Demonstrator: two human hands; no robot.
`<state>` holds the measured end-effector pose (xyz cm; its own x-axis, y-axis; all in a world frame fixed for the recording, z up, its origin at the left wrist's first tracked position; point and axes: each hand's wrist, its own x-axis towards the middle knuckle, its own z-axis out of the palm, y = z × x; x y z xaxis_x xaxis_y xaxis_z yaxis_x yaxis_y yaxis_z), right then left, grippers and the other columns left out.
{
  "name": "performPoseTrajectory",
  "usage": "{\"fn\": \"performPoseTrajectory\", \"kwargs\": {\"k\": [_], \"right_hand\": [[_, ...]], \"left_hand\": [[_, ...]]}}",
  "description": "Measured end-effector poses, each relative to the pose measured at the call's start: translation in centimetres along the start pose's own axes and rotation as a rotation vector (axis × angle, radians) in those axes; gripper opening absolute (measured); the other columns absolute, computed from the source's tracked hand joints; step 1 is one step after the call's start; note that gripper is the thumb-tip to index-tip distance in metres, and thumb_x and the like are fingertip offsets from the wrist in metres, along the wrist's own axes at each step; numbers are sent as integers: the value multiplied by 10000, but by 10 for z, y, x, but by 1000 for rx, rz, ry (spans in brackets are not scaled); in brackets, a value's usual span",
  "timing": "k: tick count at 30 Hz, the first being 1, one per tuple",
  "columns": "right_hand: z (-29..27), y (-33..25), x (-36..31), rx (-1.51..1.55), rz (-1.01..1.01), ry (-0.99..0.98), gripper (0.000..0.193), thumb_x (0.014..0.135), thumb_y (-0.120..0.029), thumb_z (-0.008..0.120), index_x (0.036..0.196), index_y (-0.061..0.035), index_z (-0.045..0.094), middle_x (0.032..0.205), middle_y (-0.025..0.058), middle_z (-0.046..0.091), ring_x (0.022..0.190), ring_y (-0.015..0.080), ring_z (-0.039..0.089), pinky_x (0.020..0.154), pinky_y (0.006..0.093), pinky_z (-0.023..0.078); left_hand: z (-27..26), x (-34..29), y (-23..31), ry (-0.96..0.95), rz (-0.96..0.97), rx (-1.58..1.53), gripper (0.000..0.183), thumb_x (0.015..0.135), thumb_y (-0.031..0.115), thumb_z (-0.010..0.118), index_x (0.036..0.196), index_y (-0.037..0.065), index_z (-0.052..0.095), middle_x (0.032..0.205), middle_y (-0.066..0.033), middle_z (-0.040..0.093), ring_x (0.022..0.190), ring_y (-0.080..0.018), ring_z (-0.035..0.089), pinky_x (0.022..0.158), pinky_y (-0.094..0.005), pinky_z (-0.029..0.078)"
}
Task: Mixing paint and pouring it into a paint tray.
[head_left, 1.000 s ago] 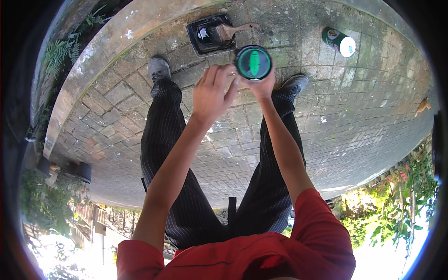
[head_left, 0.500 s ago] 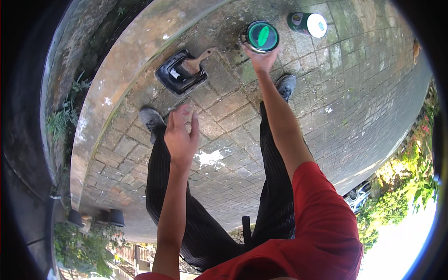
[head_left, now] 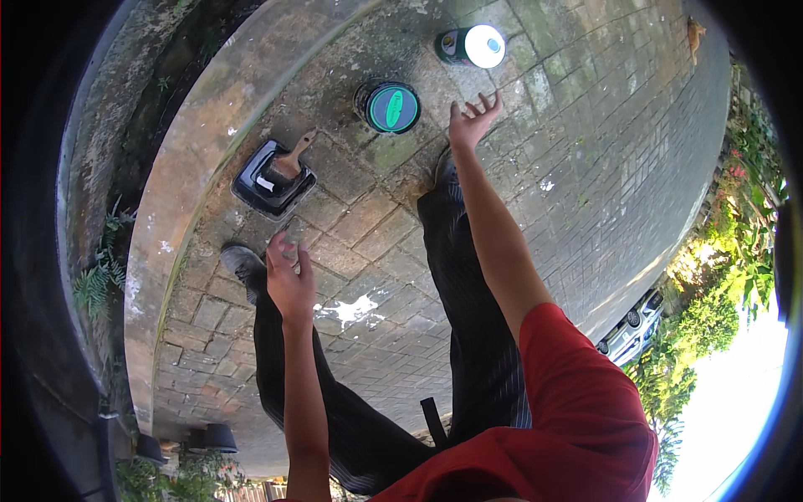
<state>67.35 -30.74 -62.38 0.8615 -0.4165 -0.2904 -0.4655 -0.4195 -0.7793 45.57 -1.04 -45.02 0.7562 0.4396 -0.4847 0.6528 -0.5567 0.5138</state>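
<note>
1. White patch (head_left: pixel 355 309): bright on the paving (head_left: pixel 364 217), nearer the person than the round tub (head_left: pixel 393 110). Paint or sunlight, I cannot tell.
2. Left hand (head_left: pixel 290 283): nearer than the tub and to its left, fingers loosely curled and apart, nothing seen in it. It is nearest the tray and touches nothing visible.
3. Black tray (head_left: pixel 240 189): to the left of the tub and a little nearer. A brush (head_left: pixel 287 164) rests in it, its wooden handle reaching over the rim toward the tub.
4. Right hand (head_left: pixel 473 125): just right of the tub, fingers spread and half bent, holding nothing. It is near both tub and can, apart from each.
5. Tub: dark-sided, upright on the paving, its top covered by a grey and green disc. No hand is on it.
6. Green can (head_left: pixel 454 47): beyond the tub and to its right, white top, apparently standing.
7. Judgement: the step looks like a pause between grips, both hands free. Grasping can or tub calls for a slight reach and a wide grip around its side; the brush calls for a pinch on its handle.
</note>
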Motion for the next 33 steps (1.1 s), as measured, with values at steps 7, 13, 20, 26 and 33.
{"fn": "performPoseTrajectory", "kwargs": {"k": [7, 13, 20, 26, 33], "right_hand": [[-33, -56, 138, -1055, -938, -231, 1011, 631, 41, 685, 1431, -377, 229, 1458, 86, 314, 1281, 363, 387, 945, 468, 455], [-30, -66, 199, -1088, -983, -686, 1029, 518, -63, 809, 1382, -343, 325, 1369, 49, 384, 1167, 378, 483, 860, 480, 518], [-55, -89, 79, -1053, -393, -271, 886, 548, -270, 824, 1320, -289, 389, 1194, 149, 421, 1100, 377, 528, 835, 479, 508], [-126, -121, -44, -977, -404, -113, 943, 518, -335, 831, 1331, -169, 382, 1111, 196, 426, 971, 394, 545, 792, 469, 496], [-131, -201, -218, -876, -239, -483, 994, 558, -472, 823, 1338, -66, 359, 1090, 212, 450, 975, 401, 563, 777, 484, 516]], "left_hand": [[5, 0, -5, -2, -74, 6, 449, 830, 95, 635, 1237, 68, 449, 936, -100, 600, 746, -264, 619, 631, -349, 511], [15, 0, 3, -56, -96, 58, 480, 828, 148, 639, 1261, 97, 439, 964, -94, 627, 839, -291, 645, 676, -379, 518], [6, -2, -4, -6, -150, 1, 488, 806, 159, 654, 1241, 95, 440, 935, -87, 646, 831, -294, 650, 686, -398, 523], [17, -41, -3, -136, -186, -360, 626, 775, 233, 719, 1287, 59, 401, 1019, -127, 641, 839, -291, 652, 714, -391, 518], [25, -130, 64, -217, 44, -605, 1181, 581, 389, 875, 1446, 45, 150, 1468, -250, 231, 1305, -350, 351, 1052, -436, 353]]}}
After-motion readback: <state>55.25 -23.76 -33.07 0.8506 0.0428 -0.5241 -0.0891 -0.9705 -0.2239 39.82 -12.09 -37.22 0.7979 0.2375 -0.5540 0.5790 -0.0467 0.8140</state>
